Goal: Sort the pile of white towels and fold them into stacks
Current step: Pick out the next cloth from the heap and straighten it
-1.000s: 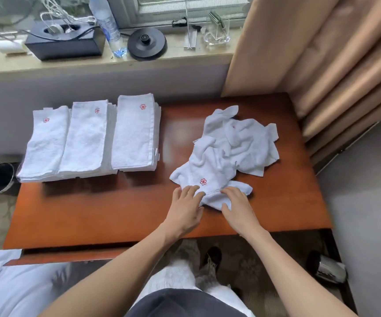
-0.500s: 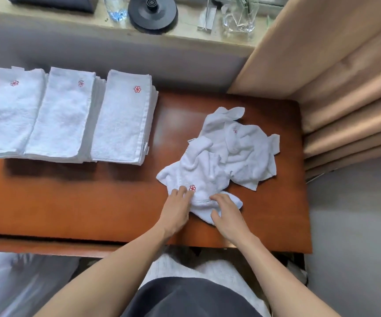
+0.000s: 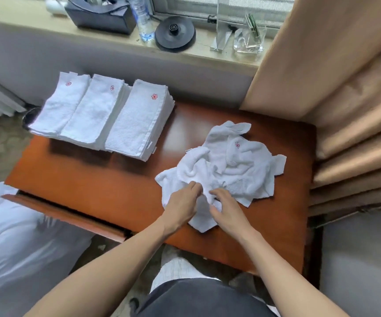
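Both hands down on the crumpled pile of white towels [image 3: 239,163], which sits right of centre on the brown table [image 3: 88,179]. Left hand [image 3: 181,203] has its fingers curled into the near edge of the front towel [image 3: 204,219], pinching cloth. Right hand [image 3: 229,208] is just beside it, fingers also bent and gripping the same towel; the hands are close together, cloth bunched between them. A corner of that towel points toward the near table edge. One towel in the pile shows a red flower mark toward its upper part. Three folded stacks lie side by side in the upper left of the frame at the table's far end: left stack [image 3: 60,107], middle stack [image 3: 93,113], right stack [image 3: 139,121], each with a red flower mark on top, edges touching or overlapping. They are well apart from the pile. On the windowsill [image 3: 36,35] along the top: black box [image 3: 102,18], water bottle [image 3: 142,21], round black kettle base [image 3: 175,35], clear glass holder [image 3: 250,41]. Tan curtain [image 3: 335,83] hangs on the right side. White bedding [image 3: 13,239] at lower left, blurred.
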Motion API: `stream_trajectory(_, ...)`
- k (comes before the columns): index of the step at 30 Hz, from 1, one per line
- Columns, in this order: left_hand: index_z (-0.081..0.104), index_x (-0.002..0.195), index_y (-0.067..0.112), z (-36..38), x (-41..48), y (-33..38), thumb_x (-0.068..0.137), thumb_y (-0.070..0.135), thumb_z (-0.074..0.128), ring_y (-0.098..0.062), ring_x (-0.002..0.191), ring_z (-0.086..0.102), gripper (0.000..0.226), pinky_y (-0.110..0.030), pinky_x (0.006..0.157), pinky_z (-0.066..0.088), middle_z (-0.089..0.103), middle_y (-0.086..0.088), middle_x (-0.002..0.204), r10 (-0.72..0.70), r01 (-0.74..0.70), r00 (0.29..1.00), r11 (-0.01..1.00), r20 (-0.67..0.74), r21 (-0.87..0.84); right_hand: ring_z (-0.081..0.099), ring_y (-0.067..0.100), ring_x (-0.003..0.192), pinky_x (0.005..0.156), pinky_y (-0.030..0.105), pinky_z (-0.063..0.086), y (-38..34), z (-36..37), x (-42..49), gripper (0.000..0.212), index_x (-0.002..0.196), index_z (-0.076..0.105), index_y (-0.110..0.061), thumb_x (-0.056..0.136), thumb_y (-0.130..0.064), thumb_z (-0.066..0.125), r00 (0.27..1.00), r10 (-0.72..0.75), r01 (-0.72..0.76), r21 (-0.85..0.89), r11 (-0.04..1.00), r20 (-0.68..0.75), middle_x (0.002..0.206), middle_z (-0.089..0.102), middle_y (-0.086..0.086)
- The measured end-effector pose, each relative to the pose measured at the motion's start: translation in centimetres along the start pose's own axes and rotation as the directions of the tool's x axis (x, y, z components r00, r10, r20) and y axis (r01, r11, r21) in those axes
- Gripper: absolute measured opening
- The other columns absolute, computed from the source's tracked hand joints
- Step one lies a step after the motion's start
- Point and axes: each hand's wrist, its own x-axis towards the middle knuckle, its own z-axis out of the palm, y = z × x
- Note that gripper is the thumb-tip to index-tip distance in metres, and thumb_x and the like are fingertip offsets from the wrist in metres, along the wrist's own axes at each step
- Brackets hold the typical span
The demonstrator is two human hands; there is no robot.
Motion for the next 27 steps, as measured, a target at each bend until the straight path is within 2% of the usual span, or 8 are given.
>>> stream_trajectory(3, 0.054, 0.095, 0.019, 0.0, -0.8, 4.9, 0.09, 0.018, 0.053, -0.007, 0.077, 0.053, 0.005, -0.034, 0.068, 0.046, 0.056, 0.012, 0.087, -0.083, 0.051, 0.979, 0.984, -0.187, -0.172, 0.052, 0.012, 0.115, 0.101, 0.039, 0.046, 0.8, -1.9, -0.6, 0.027, 0.122, 0.057, -0.024, 0.096, -0.027, 0.06, 0.987, -0.133, 0.134, -0.003, 0.991, 0.085, 0.119, 0.055, -0.008)
stream_trajectory(5, 0.057, 0.094, 0.017, -0.2, -1.5, 8.0, 0.087, 0.007, 0.058, -0.001, 0.078, 0.053, 0.013, -0.032, 0.071, 0.048, 0.055, 0.017, 0.084, -0.097, 0.039, 0.96, 0.976, -0.262, -0.216, 0.051, 0.014, 0.11, 0.097, 0.041, 0.047, 1.1, -3.6, -1.2, 0.015, 0.111, 0.058, -0.025, 0.097, -0.029, 0.06, 0.972, -0.222, 0.223, -0.007, 0.975, 0.072, 0.111, 0.056, -0.007)
stream_trajectory(9, 0.066, 0.1, 0.004, -0.6, -2.2, 13.9, 0.088, -0.01, 0.059, -0.025, 0.09, 0.067, 0.02, -0.047, 0.077, 0.055, 0.068, -0.006, 0.095, 0.003, -0.075, 0.941, 0.977, -0.337, -0.201, 0.056, 0.017, 0.11, 0.094, 0.042, 0.049, 2.3, -8.2, -3.2, 0.015, 0.112, 0.065, -0.022, 0.102, -0.026, 0.055, 0.951, -0.307, 0.307, 0.003, 0.952, -0.025, 0.112, 0.065, -0.003)
stream_trajectory(12, 0.068, 0.099, 0.008, -1.3, -2.5, 18.0, 0.093, -0.007, 0.06, -0.019, 0.088, 0.068, 0.018, -0.04, 0.077, 0.055, 0.07, -0.001, 0.094, 0.086, -0.17, 0.894, 0.973, -0.44, -0.156, 0.056, 0.014, 0.103, 0.087, 0.039, 0.048, 3.3, -12.2, -4.9, 0.014, 0.105, 0.062, -0.025, 0.107, -0.034, 0.051, 0.931, -0.362, 0.361, -0.044, 0.932, -0.035, 0.103, 0.065, -0.01)
stream_trajectory(16, 0.067, 0.097, 0.01, -3.0, -1.8, 22.1, 0.093, -0.006, 0.054, -0.012, 0.087, 0.068, 0.02, -0.028, 0.08, 0.055, 0.071, 0.007, 0.091, 0.046, -0.215, 0.813, 0.95, -0.581, -0.225, 0.059, 0.005, 0.088, 0.071, 0.029, 0.047, 4.1, -17.1, -6.2, 0.011, 0.103, 0.06, -0.031, 0.106, -0.03, 0.049, 0.926, -0.367, 0.361, -0.077, 0.929, -0.088, 0.093, 0.063, -0.02)
stream_trajectory(21, 0.065, 0.094, 0.014, -4.6, -1.0, 24.8, 0.093, -0.007, 0.059, -0.01, 0.077, 0.07, 0.022, -0.031, 0.073, 0.057, 0.071, 0.009, 0.082, -0.057, -0.192, 0.733, 0.939, -0.678, -0.286, 0.066, 0.024, 0.089, 0.066, 0.032, 0.051, 6.3, -19.8, -8.4, 0.009, 0.099, 0.056, -0.033, 0.104, -0.027, 0.052, 0.942, -0.315, 0.301, -0.127, 0.945, -0.115, 0.097, 0.067, -0.009)
stream_trajectory(24, 0.066, 0.095, 0.015, -5.2, -0.6, 25.3, 0.094, -0.001, 0.061, -0.007, 0.074, 0.069, 0.017, -0.031, 0.073, 0.055, 0.07, 0.013, 0.079, -0.107, -0.17, 0.723, 0.93, -0.682, -0.326, 0.065, 0.029, 0.092, 0.075, 0.046, 0.056, 6.9, -21.5, -8.9, 0.015, 0.106, 0.061, -0.032, 0.101, -0.026, 0.048, 0.955, -0.258, 0.242, -0.122, 0.963, -0.144, 0.101, 0.071, -0.005)
stream_trajectory(27, 0.071, 0.094, 0.016, -5.1, -0.2, 25.8, 0.095, 0.005, 0.065, -0.01, 0.082, 0.068, 0.012, -0.037, 0.079, 0.056, 0.071, 0.013, 0.085, -0.094, -0.177, 0.735, 0.929, -0.671, -0.324, 0.066, 0.025, 0.104, 0.087, 0.047, 0.055, 6.9, -22.8, -8.9, 0.024, 0.118, 0.064, -0.034, 0.1, -0.029, 0.048, 0.953, -0.245, 0.227, -0.115, 0.967, -0.177, 0.114, 0.072, -0.007)
